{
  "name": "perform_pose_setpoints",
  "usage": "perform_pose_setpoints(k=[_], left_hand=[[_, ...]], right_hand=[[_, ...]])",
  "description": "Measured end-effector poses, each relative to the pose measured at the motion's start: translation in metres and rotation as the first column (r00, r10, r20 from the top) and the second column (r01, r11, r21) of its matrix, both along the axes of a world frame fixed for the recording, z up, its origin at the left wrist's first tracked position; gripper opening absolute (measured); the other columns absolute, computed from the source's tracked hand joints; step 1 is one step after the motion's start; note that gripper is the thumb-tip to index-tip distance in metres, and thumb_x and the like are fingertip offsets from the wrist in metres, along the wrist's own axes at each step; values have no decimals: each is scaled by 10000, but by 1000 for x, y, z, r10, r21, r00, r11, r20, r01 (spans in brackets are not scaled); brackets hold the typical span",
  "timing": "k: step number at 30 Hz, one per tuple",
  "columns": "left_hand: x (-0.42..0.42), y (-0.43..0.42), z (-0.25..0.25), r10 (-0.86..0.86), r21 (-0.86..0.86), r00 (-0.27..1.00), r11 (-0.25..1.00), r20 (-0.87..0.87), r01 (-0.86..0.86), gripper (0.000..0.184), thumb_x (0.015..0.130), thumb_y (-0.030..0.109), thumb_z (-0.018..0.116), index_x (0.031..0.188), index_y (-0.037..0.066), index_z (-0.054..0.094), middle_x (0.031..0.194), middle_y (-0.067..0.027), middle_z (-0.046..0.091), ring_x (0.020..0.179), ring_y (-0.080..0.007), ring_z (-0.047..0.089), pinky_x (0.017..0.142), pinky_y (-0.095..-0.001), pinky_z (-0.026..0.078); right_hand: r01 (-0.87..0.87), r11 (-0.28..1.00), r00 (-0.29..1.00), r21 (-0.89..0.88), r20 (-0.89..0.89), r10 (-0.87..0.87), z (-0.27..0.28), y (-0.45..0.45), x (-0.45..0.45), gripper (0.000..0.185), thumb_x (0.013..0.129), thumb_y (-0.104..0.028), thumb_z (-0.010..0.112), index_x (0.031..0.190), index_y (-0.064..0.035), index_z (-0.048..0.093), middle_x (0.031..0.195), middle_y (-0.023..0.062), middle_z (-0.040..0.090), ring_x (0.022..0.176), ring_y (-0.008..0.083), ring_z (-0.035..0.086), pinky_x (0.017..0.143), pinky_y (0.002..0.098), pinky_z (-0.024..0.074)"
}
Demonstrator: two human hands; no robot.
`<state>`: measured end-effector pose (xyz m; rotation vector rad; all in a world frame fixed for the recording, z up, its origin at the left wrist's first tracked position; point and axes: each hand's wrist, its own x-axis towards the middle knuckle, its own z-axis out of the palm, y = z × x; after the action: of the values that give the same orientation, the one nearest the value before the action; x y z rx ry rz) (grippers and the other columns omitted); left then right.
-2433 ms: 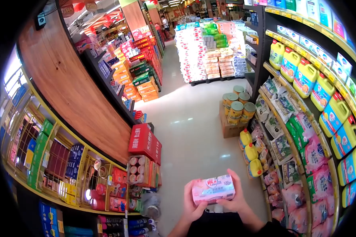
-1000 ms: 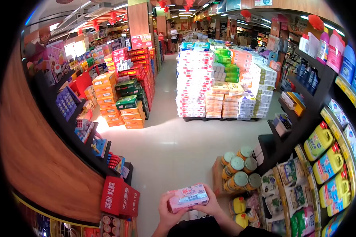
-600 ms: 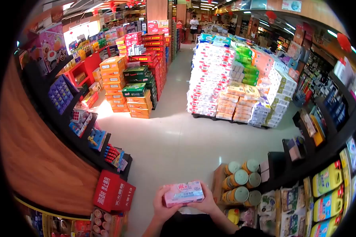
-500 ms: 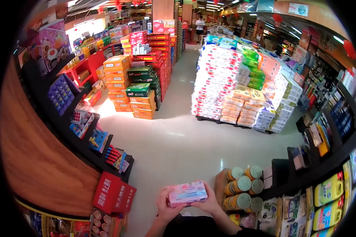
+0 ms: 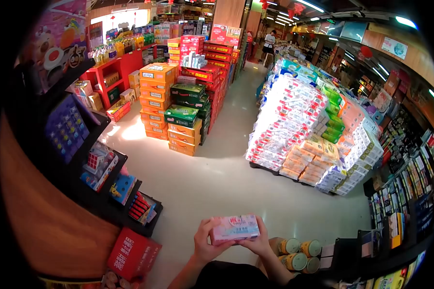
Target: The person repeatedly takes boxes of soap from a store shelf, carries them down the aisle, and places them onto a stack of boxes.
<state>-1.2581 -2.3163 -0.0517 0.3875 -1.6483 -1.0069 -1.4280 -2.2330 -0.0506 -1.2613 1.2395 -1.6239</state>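
Note:
A pink and pale-blue tissue pack (image 5: 234,229) with printed lettering is held out in front of my body, low in the head view. Closed around its left end is my left hand (image 5: 207,243), the thumb along the lower edge. My right hand (image 5: 259,242) grips the opposite end in the same way. The pack's printed face is turned up towards me, and its underside is hidden.
Stacked tissue packs (image 5: 289,120) rise ahead on the right. Orange cartons (image 5: 155,98) and green boxes (image 5: 182,113) are piled ahead on the left. A red box (image 5: 132,253), a dark shelf (image 5: 147,212) and several lidded canisters (image 5: 294,261) stand close by.
My view has tilted and turned, so the piles shift right and the near canisters drop lower. Both hands keep hold of the tissue pack, which now appears slightly higher and further right.

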Motion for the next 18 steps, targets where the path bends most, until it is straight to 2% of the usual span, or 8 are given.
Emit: perform_pose_setpoints(k=[5,6,8,10,18], left_hand=[[-3,-57,-17,37,-15,999,999,2,-37,689,651,122,857,1208,17,464,1093,-157,517,974,-239,589,803,-336,516],[-5,-62,-13,-3,50,1000,999,-28,5,681,659,130,853,1204,14,461,1089,-155,516,979,-236,581,812,-337,511],[-8,-75,-15,-13,74,1000,997,14,12,673,661,121,849,1202,13,462,1089,-151,513,985,-234,577,818,-338,509],[-11,-88,-19,-44,139,999,990,30,40,660,665,105,842,1195,10,461,1085,-144,507,994,-233,574,821,-338,510],[-67,-164,-21,-45,172,996,985,77,31,656,652,50,828,1190,7,454,1082,-143,511,984,-230,590,828,-337,516]], right_hand=[[11,1000,998,14,-69,-10,-10,-57,-1,815,660,-136,857,1306,0,380,1172,96,541,1107,173,531,938,337,451],[6,1000,1000,24,-25,-5,-12,-63,-2,815,659,-135,857,1306,0,382,1171,96,541,1105,173,532,934,337,452],[-4,1000,998,24,63,2,-15,-79,-6,814,657,-134,858,1306,1,386,1168,97,541,1101,174,534,928,337,454],[-14,1000,998,20,66,13,-21,-93,-12,810,656,-130,855,1305,3,389,1167,98,542,1097,175,536,924,336,457],[-10,999,998,51,63,7,-31,-169,-70,802,651,-116,850,1297,8,391,1166,104,543,1104,180,533,933,337,455]])
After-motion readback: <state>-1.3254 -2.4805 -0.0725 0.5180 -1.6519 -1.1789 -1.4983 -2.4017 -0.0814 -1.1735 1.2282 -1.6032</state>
